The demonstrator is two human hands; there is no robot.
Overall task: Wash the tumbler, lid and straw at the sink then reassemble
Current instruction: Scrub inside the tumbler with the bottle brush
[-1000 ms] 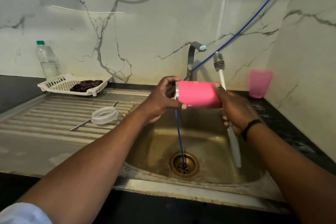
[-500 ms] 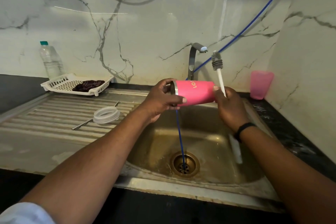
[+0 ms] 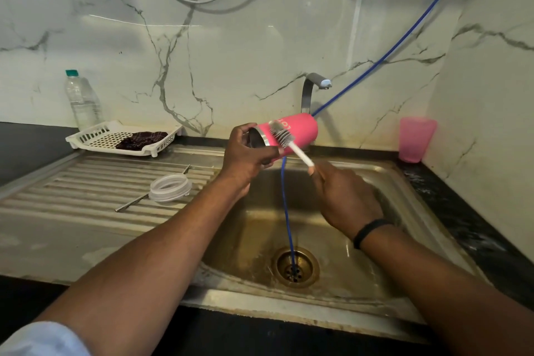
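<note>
My left hand grips the pink tumbler near its steel rim, holding it on its side above the sink with the open mouth facing left. My right hand holds the white handle of a bottle brush, whose bristle head lies against the tumbler's outer wall close to the rim. The clear lid sits on the ribbed drainboard, with the metal straw lying under and past it.
A blue hose runs from the upper right past the tap down into the drain. A pink plastic cup stands at the back right. A white basket with a dark cloth and a water bottle sit back left.
My right hand has come off the tumbler's base and swung the brush down from upright, so its bristles now lie on the tumbler's side. The tumbler tilted slightly, base upward.
</note>
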